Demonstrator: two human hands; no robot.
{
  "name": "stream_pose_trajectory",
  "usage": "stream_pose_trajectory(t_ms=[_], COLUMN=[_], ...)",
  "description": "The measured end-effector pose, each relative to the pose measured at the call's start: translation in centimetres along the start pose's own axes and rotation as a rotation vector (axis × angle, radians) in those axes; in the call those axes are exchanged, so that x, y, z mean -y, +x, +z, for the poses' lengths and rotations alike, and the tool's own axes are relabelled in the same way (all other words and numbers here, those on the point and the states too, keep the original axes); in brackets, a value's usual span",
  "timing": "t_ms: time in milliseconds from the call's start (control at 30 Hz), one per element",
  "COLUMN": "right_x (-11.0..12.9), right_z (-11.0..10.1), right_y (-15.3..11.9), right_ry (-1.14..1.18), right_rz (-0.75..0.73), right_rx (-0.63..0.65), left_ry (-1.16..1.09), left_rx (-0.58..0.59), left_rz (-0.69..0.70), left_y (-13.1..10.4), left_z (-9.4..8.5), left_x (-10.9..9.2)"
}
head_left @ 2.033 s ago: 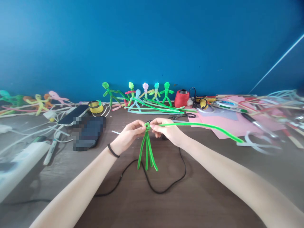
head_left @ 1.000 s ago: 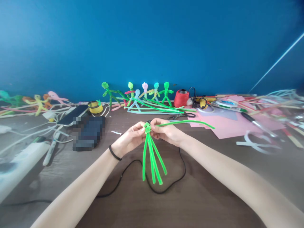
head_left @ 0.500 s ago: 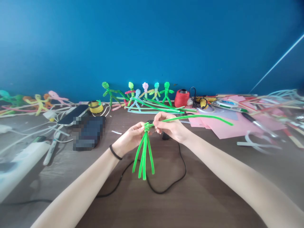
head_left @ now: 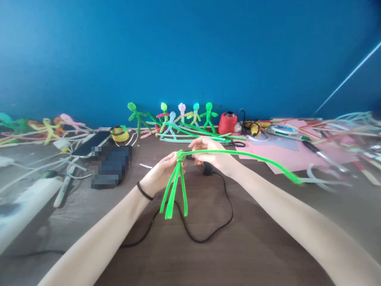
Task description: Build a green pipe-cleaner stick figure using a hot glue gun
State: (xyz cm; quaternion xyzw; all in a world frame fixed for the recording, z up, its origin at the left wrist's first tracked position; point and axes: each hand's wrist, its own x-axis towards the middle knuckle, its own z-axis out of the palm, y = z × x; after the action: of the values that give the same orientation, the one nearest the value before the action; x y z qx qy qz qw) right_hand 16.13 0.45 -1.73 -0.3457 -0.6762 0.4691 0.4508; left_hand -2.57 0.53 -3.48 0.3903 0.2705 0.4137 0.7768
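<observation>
My left hand [head_left: 164, 171] pinches the knotted top of a bundle of bright green pipe cleaners [head_left: 170, 195], whose several ends hang down and fan apart. From the knot one long green stem [head_left: 247, 153] runs right, over my right hand, and its far end droops above the table. My right hand [head_left: 212, 155] is just right of the knot, behind the stem, with its fingers curved and apart. Its lower fingertips are partly hidden by the stem.
Several pipe-cleaner figures [head_left: 209, 115] stand along the blue wall. Red thread spool [head_left: 228, 124], scissors [head_left: 238, 144] and pink paper [head_left: 285, 159] lie right; phones [head_left: 113, 167], a yellow tape measure [head_left: 119, 134] and white cables lie left. A black cord [head_left: 205, 241] loops below my hands.
My right hand has loosened its pinch on the long stem and its fingers have spread. The bundle has shifted slightly left and up, and the stem's free end has swung lower and farther right.
</observation>
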Motion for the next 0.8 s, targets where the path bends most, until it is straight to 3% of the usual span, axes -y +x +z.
stream_pose_trajectory(t_ms=[100, 167, 267, 333, 433, 567, 700, 800], right_x=[-0.3, -0.3, -0.7, -1.2, -2.0, -2.7, -3.6, -3.7], right_z=[-0.6, -0.8, -0.8, -0.7, -0.8, -1.5, -1.8, -1.7], right_y=[0.1, 0.1, 0.0, -0.1, -0.1, 0.1, 0.8, 1.2], right_ry=[-0.464, -0.734, -0.945, -0.982, -0.944, -0.694, -0.347, -0.108], right_rz=[0.099, 0.230, 0.368, 0.379, 0.361, 0.394, 0.419, 0.414], right_rx=[-0.201, -0.250, -0.168, -0.090, -0.037, -0.064, -0.202, -0.387], left_ry=[-0.033, -0.044, -0.041, -0.035, -0.042, -0.050, -0.056, -0.078], left_rx=[-0.008, -0.015, -0.016, -0.019, -0.030, -0.095, -0.168, -0.195], left_rz=[0.010, 0.018, 0.033, 0.039, 0.045, 0.055, 0.012, 0.015], left_y=[0.1, 0.1, 0.0, 0.0, 0.0, -0.1, -0.4, -0.6], left_z=[-0.2, -0.3, -0.3, -0.4, -0.4, -0.3, -0.2, -0.2], left_x=[0.0, -0.1, -0.1, -0.1, -0.2, -0.7, -1.5, -2.0])
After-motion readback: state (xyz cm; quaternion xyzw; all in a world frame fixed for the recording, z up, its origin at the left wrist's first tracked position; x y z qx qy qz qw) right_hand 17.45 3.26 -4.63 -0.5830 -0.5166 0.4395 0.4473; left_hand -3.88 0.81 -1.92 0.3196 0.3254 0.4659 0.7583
